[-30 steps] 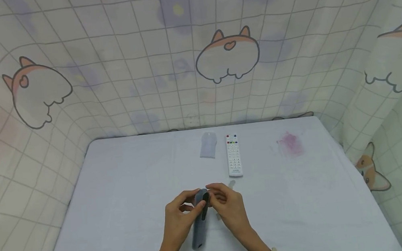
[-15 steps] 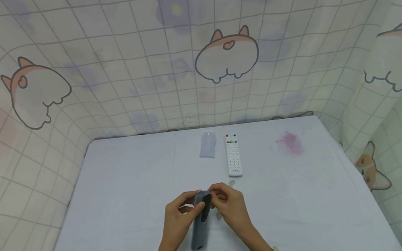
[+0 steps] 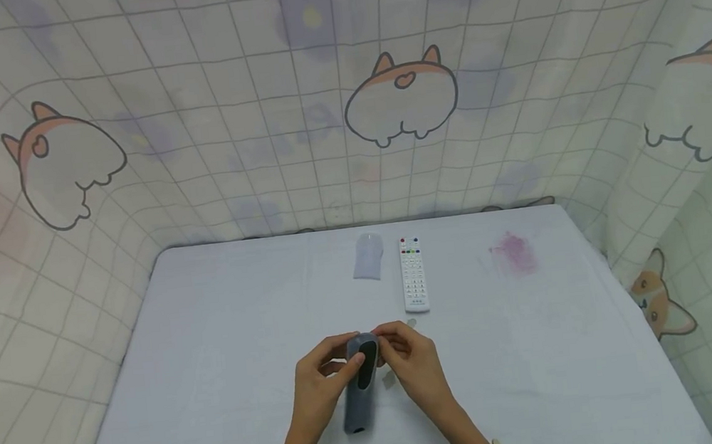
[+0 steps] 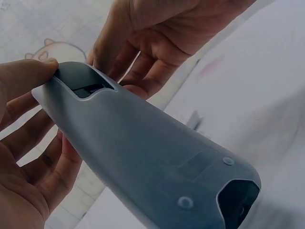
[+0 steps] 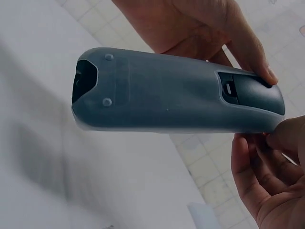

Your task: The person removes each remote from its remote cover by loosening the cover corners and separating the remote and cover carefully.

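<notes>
A dark remote control (image 3: 367,372) sits inside a translucent grey-blue silicone cover (image 3: 358,409), held up between both hands. Its back faces up in the head view, the dark lid (image 5: 259,94) showing through the cover's opening. My left hand (image 3: 321,381) grips the far end, thumb pressed on the lid and fingers beneath. At the right edge of that end, my right hand (image 3: 416,368) pinches the cover between thumb and fingers. In the left wrist view, the cover's near end (image 4: 245,174) has a second cutout, with the dark remote inside.
A white remote control (image 3: 413,275) lies farther back on the white-covered table (image 3: 230,320). Left of it is a flat translucent sleeve (image 3: 369,258). A small clear piece (image 3: 389,379) lies partly hidden by my right hand. A pink stain (image 3: 516,254) marks the cloth at right.
The covered remote has rolled so that its back and lid face up more, and it has shifted slightly right. Both hands moved slightly right with it, keeping their hold.
</notes>
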### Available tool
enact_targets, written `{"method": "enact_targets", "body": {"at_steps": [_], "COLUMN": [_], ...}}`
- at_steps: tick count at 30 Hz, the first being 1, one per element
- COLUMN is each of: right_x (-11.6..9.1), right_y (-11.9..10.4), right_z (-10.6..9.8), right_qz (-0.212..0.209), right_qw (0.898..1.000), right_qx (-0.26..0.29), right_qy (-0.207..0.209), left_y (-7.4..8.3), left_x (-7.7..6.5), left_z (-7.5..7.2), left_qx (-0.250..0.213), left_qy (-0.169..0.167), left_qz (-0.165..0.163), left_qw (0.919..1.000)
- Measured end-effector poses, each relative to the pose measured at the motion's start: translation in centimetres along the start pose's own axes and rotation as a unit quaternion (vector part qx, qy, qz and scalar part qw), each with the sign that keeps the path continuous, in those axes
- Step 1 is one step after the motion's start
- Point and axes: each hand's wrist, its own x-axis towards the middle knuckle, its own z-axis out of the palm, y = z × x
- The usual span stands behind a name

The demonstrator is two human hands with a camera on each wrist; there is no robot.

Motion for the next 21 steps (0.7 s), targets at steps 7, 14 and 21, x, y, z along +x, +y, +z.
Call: {"method": "enact_targets", "body": {"at_steps": [7, 14, 21], "right_x": [-0.56, -0.77, -0.54], "right_y": [0.17, 0.56, 0.59], "right_z": [0.30, 0.40, -0.04], "right_qz": [0.003, 0.018, 0.009], "right_qw": [1.000, 0.998, 0.996], "right_qx": [0.024, 0.053, 0.068], "right_qy": [0.001, -0.030, -0.054], "left_y": [-0.21, -0.19, -0.29], "left_x": [-0.09, -0.17, -0.21], "left_z": [0.25, 0.02, -0.30], "left_qx": [0.009, -0.013, -0.016], "left_qy": [0.024, 0.029, 0.019], "left_qz": [0.002, -0.011, -0.035], "left_qw": [0.9997, 0.9994, 0.9991]}}
